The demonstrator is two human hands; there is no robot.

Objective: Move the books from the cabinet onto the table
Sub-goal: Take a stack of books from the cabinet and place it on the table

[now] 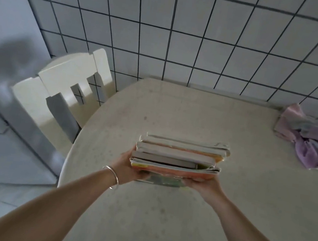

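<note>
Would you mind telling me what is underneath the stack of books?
Both hands, the left hand and right hand, hold the stack of books from below, above the table. The fingers beneath are hidden.

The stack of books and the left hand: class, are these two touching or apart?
Touching. The head view shows the left hand gripping the near left end of the stack of books, with no gap.

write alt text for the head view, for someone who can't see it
Two bare hands, left hand and right hand, hold a stack of books over a pale table. A crumpled cloth lies at its far right; a white chair stands left.
</note>
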